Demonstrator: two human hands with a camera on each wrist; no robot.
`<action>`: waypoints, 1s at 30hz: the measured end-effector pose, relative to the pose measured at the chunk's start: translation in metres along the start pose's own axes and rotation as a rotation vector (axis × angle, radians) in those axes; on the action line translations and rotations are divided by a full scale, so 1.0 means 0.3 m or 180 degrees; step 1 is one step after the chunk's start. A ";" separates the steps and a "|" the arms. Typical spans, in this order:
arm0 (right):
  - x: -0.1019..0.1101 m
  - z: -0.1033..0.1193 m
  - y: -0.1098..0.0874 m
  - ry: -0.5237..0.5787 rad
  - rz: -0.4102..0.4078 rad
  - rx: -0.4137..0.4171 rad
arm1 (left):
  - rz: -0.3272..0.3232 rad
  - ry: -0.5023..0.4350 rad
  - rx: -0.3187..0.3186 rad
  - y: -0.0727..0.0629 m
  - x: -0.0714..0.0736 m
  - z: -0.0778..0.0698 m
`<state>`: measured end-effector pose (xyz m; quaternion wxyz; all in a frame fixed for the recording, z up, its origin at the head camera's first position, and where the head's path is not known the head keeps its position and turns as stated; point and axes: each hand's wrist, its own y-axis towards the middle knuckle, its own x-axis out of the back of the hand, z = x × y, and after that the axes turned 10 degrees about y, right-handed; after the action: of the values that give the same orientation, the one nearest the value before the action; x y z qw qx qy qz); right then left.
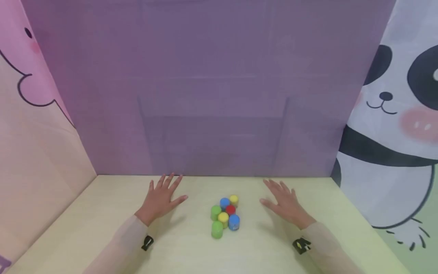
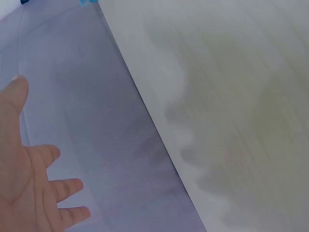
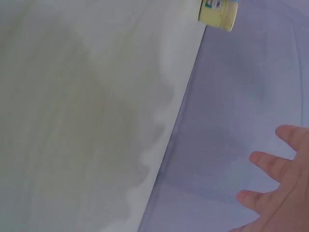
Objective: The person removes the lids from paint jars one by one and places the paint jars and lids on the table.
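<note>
Both hands are held out over the pale table, fingers spread, with nothing in them. My left hand (image 1: pixel 161 199) is left of a cluster of several small lidded tubs, and my right hand (image 1: pixel 285 203) is on the other side of it. In the cluster stand a red tub (image 1: pixel 230 210), a front green tub (image 1: pixel 217 230), another green tub (image 1: pixel 215 212), a front blue tub (image 1: pixel 234 222), a rear blue tub (image 1: pixel 224 203), a middle yellow tub (image 1: pixel 223 219) and a rear yellow tub (image 1: pixel 234 200). The right wrist view catches one labelled yellow tub (image 3: pixel 218 14) at its top edge.
A purple cloth wall (image 1: pixel 219 95) rises from the far edge of the table (image 1: pixel 191 251). At the right hangs a panda-print sheet (image 1: pixel 393 182), and at the left a pink and cream printed sheet (image 1: pixel 37 152). Each wrist wears a dark strap.
</note>
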<state>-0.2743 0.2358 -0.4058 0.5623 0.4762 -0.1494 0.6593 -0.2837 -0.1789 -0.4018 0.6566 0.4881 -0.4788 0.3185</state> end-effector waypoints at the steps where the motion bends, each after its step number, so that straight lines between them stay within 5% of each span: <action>1: -0.003 0.006 0.001 0.0014 -0.0008 0.0030 | -0.0009 -0.0034 0.0007 0.002 0.002 0.000; 7: -0.023 0.046 0.010 0.0122 -0.0040 0.0205 | 0.0049 -0.0583 -0.0037 -0.001 0.019 0.000; 13: -0.050 0.081 0.008 0.0135 0.0167 0.0153 | 0.0357 -0.1423 -0.0123 -0.002 0.029 -0.008; 22: -0.112 0.131 0.019 0.0017 0.0408 0.0430 | 0.0686 -0.2432 -0.0156 -0.021 0.014 -0.046; 30: -0.138 0.191 0.026 0.0160 0.0672 0.0167 | 0.0680 -0.2778 -0.0254 -0.047 -0.002 -0.087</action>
<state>-0.2584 0.1663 -0.4073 0.4807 0.4557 -0.1672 0.7303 -0.2630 -0.1589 -0.4089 0.3749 0.4989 -0.7705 0.1302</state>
